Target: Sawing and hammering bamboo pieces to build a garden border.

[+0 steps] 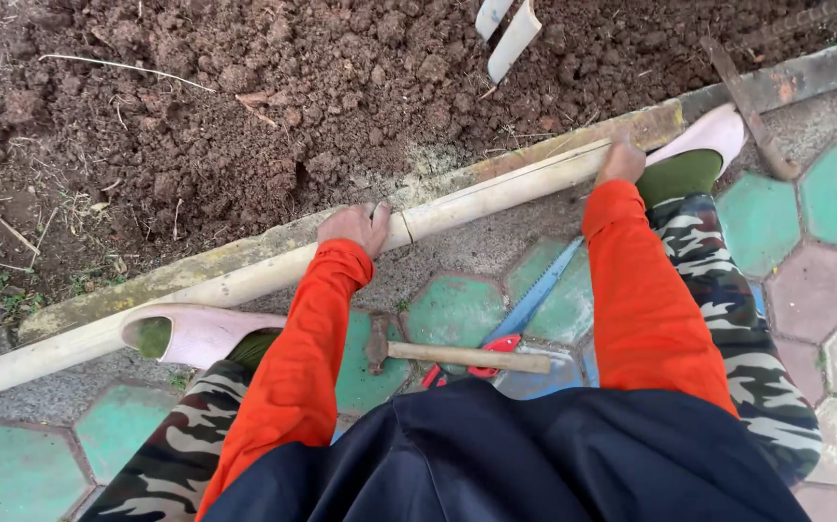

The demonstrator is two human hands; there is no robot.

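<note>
A long pale bamboo pole [244, 280] lies along the kerb between the paving and the soil. My left hand [357, 226] rests on top of it near the middle, fingers curled over it. My right hand [620, 159] presses on the pole's right end. Both arms wear orange sleeves. On the paving between my feet lie a hammer [457, 355] with a wooden handle and a hand saw [534, 300] with a blue blade and red grip.
Loose dark soil [273, 106] fills the bed beyond the kerb, with two split pale bamboo pieces [507, 34] stuck in it. A rusty metal bar [749, 116] lies at the right. My pink shoes [196, 333] stand on green and pink hexagonal paving [824, 290].
</note>
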